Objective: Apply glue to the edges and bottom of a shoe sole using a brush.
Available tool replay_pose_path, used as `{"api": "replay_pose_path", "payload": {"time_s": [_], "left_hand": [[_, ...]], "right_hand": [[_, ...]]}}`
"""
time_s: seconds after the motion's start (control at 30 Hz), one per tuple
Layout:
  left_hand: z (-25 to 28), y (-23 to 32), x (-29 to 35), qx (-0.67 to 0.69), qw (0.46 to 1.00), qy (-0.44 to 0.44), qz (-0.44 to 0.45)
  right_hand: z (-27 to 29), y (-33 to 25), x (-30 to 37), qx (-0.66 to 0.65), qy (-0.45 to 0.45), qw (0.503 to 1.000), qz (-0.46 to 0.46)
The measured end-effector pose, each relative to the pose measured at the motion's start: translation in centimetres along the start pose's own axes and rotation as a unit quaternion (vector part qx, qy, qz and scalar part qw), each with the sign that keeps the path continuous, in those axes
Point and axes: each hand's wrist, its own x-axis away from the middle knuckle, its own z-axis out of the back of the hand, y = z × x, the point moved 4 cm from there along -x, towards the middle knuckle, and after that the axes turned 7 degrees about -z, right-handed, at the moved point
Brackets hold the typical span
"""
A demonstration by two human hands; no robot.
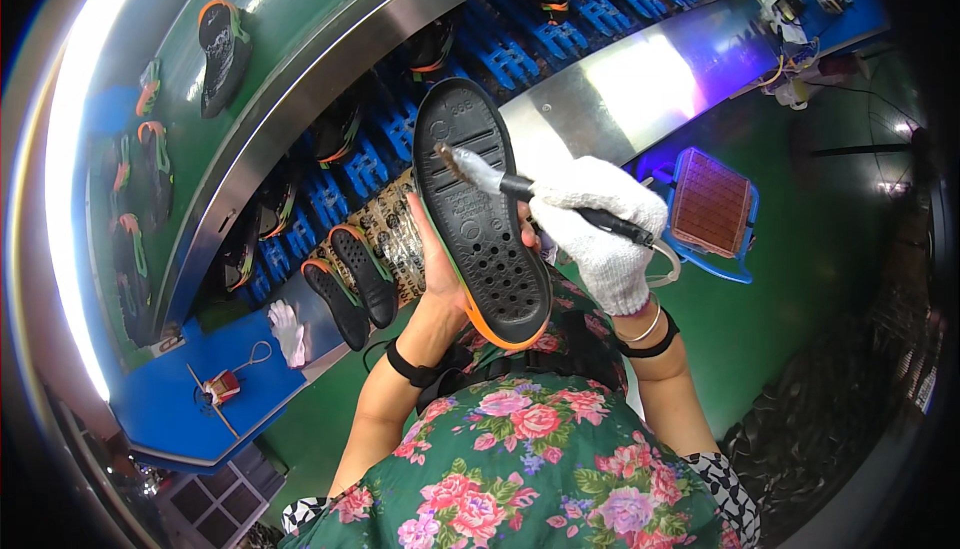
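Black with an orange heel edge, the shoe sole (480, 219) sits underside-up in the left hand (437, 264), fingers gripping both sides; the gloved right hand (600, 214) clasps a brush (515, 187) over it — elbow room lies above green floor (740, 339) at right.

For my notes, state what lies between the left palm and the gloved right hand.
The black sole, orange-edged at one end, lies between the left palm and gloved right hand in the head view.
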Motion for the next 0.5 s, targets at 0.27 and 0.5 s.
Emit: {"api": "replay_pose_path", "payload": {"time_s": [0.27, 0.5], "left_hand": [[1.3, 0.7, 0.8, -0.015, 0.993, 0.075, -0.095], [1.1, -0.4, 1.2, -0.266, 0.948, 0.151, -0.089]], "right_hand": [[-1.7, -2.9, -1.8, 0.223, -0.024, 0.945, 0.238], [-1.8, -2.8, -2.1, 0.348, -0.014, 0.895, 0.279]]}}
